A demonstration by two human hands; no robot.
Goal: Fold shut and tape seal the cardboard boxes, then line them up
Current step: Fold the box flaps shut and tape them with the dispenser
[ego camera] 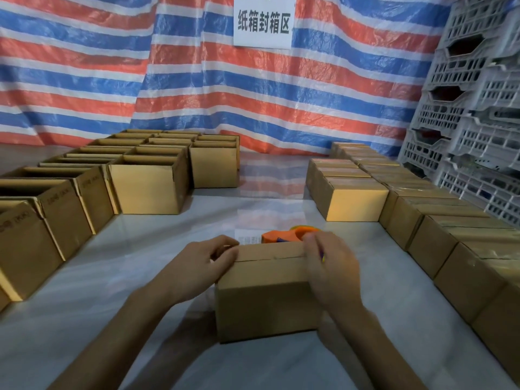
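Head view: the box (267, 288) sits between the two hands, flaps folded down and meeting at the seam (270, 258), with no tape visible on it. The left hand (202, 263) is clamped on the box's left end, fingers curled over the top edge and thumb on the flap. The right hand (329, 271) lies over the right end, fingers bent. It's blurred, so I can't tell whether it grips the box or the orange tape dispenser (281, 236) just beyond its fingertips. My read on handling: small corrugated box, probably light, with stiff walls and springy flaps that want to lift. The glossy surface (140, 277) looks slick, so expect sliding under tape pull. Hold at the ends, press the flaps down beside the seam, and keep the seam line clear. Open boxes (146, 190) are well out past the left hand, sealed boxes (357, 204) past the right.
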